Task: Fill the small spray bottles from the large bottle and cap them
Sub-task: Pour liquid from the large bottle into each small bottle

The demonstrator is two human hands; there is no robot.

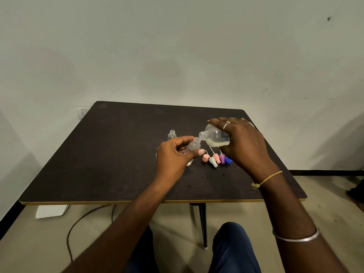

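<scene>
Fingers point(215, 121) round large bottle point(214, 135), seemingly mid-pour.

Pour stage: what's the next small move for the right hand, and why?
Probably tip the large bottle slightly further with the right hand. Its mouth meets the mouth of the small bottle, which the left hand holds tilted, but the liquid seems pooled low in the belly, short of the neck.
</scene>
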